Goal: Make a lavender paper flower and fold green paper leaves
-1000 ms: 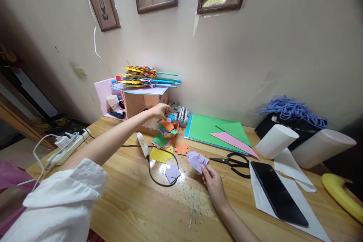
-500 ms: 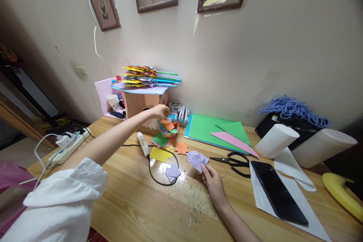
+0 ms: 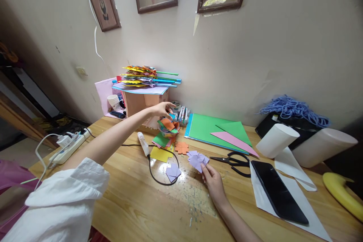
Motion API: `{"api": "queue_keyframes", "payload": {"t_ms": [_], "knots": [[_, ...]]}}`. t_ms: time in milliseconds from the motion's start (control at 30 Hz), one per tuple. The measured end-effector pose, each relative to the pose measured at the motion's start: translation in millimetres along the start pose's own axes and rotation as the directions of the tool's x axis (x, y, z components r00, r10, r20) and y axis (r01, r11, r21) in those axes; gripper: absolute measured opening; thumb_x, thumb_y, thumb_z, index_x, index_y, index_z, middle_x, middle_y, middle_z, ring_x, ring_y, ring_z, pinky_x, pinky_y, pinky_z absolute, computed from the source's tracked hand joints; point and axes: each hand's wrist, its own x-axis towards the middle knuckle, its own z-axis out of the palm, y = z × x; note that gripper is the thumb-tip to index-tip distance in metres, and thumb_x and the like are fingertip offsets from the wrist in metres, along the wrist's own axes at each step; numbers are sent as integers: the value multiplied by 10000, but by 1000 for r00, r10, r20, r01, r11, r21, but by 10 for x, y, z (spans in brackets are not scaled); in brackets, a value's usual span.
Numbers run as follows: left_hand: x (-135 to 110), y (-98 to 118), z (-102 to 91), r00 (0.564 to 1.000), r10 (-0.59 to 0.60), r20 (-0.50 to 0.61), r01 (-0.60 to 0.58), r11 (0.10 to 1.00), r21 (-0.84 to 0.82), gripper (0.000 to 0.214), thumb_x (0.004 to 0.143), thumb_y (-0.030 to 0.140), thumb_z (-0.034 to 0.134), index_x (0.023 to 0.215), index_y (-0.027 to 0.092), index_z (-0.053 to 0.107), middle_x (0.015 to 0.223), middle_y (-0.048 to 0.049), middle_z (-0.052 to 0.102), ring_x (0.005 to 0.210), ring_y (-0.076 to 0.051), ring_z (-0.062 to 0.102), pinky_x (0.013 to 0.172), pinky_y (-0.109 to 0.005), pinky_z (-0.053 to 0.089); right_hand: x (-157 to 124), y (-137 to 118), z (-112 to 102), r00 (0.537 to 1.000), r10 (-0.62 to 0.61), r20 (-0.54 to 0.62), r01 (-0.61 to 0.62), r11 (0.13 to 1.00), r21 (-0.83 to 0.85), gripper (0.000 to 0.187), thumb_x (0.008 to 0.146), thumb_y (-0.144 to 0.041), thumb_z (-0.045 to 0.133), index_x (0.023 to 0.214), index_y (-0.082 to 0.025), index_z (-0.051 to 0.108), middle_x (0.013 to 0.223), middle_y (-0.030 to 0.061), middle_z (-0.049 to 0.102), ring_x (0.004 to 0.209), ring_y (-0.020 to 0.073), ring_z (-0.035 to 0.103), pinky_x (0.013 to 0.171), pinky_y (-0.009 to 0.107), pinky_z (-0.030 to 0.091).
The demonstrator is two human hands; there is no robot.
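Since half a second ago, the left hand (image 3: 160,109) has parted its thumb and forefinger, which were curled closer together; the right hand (image 3: 214,183) has hardly moved. In the head view, the left hand hangs loose over a bowl (image 3: 170,135) of orange, green and blue scraps (image 3: 168,124), gripping nothing visible. The right hand pinches the near edge of a flower (image 3: 197,162), thumb on top. It is pale purple paper, layered, with squarish, notched petals jutting unevenly around a creased middle. It sits between an orange cutout (image 3: 182,148) and the scissors (image 3: 236,163); whether it touches the table (image 3: 141,208) I cannot tell.
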Motion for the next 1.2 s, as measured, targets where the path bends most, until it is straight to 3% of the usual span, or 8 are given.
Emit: {"api": "queue_keyframes", "payload": {"t_ms": [133,333,467,700,867,1200], "knots": [[22,-39,-2,1000,3,-15,-3,1000,-14,766,500,179,770,1187,82,445,886,-108,634,678,-136,588,611,-257,463,2,11,1,1000,-2,-11,2,1000,2,403,742,-540,506,595,-164,493,485,-42,378,467,103,334,452,223,246],[45,-140,33,994,-97,44,84,969,232,738,522,175,731,1189,98,425,835,-69,645,750,-176,602,613,-236,447,3,11,7,1000,-4,-9,4,1000,1,401,740,-538,509,602,-162,505,488,-41,384,470,105,340,451,223,251],[34,-130,73,987,-158,34,135,922,363,695,399,166,760,1051,105,528,815,-39,624,764,-202,580,573,-214,417,11,33,2,1000,-7,-5,7,1000,-1,395,747,-528,506,597,-163,500,490,-41,390,478,105,344,463,222,256],[49,-82,158,968,-251,24,200,824,529,504,384,157,744,851,128,558,705,0,587,693,-188,548,525,-210,370,9,43,-3,1000,-6,2,6,1000,10,379,760,-510,501,613,-160,502,518,-34,398,487,102,344,456,220,254],[89,-103,199,956,-290,40,216,792,571,414,412,152,728,784,131,547,673,3,571,690,-189,543,509,-207,362,9,41,-7,1000,-11,13,11,1000,-2,372,781,-496,481,620,-160,490,529,-33,394,499,103,345,465,223,255],[113,-105,196,960,-277,48,212,824,525,437,467,139,690,885,112,564,762,-22,611,728,-195,568,569,-216,418,22,68,-7,999,-6,40,7,999,-38,359,815,-470,445,616,-171,435,539,-44,350,512,99,325,488,224,239]]}}
